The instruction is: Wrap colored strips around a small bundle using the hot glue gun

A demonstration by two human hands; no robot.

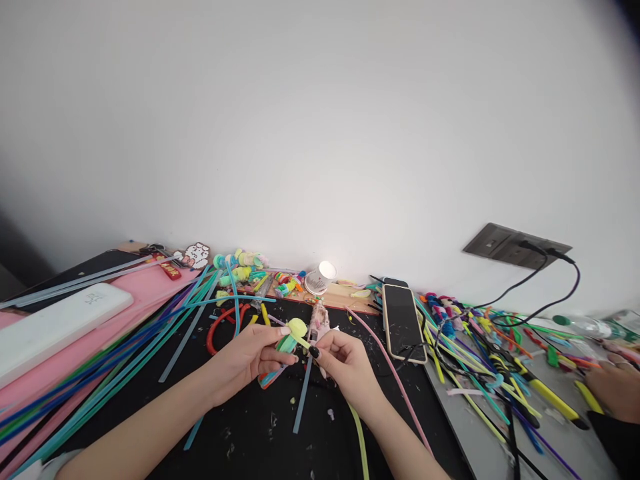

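Observation:
Above the black mat (250, 433) my two hands meet around a small coiled pipe cleaner piece (298, 328), yellow on top with green below. My left hand (250, 353) grips it between thumb and fingers from the left side. A short yellow strand runs from the coil to my right hand (345, 360), whose thumb and forefinger pinch its end beside a small black spot that I cannot make out. Below my right hand a yellow-green pipe cleaner (359, 433) trails towards me. Just behind the hands lies a pinkish, stained object (319, 317), partly hidden.
A paper cup (321, 277) stands by the wall. Red-handled scissors (213, 339) lie left of my hands, a phone (403, 322) right. Pipe cleaner bundles (150, 353) and a white case (65, 327) fill the left. Another person's hand (613, 387) is far right, near yellow-handled pliers (555, 402).

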